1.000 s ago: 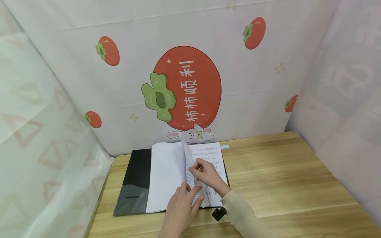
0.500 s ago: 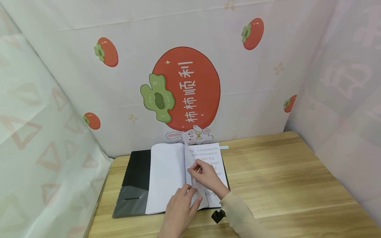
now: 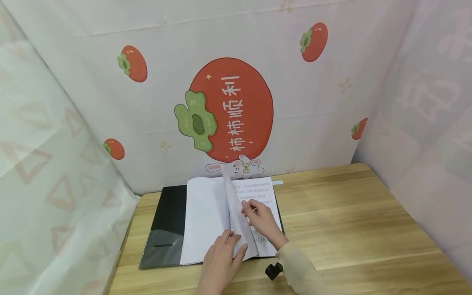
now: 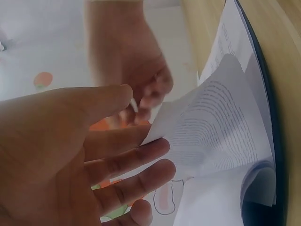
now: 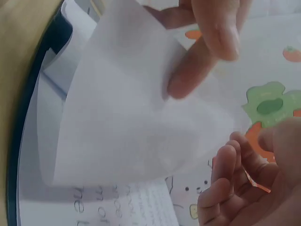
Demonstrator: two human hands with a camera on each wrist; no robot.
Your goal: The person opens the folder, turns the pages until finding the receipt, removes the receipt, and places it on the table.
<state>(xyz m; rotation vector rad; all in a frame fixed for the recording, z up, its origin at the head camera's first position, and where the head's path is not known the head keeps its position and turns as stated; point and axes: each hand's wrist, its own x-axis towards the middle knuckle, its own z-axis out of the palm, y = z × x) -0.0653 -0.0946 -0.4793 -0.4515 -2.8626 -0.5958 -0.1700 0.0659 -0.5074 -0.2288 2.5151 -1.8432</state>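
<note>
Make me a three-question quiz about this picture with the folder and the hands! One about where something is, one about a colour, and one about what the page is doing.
1. Where does the folder lie?
A. On the wooden table
B. On the floor
C. On a chair

2. What colour is the folder's cover?
A. Yellow
B. Black
C. Pink

3. How is the page that the right hand holds?
A. Lying flat
B. Crumpled into a ball
C. Lifted up and curved, partway turned

Answers:
1. A, the open folder rests flat on the wood near the patterned backdrop.
2. B, the cover beside the white pages is black.
3. C, the sheet stands up from the middle, pinched by the right hand, while the left hand touches its lower edge.
</note>
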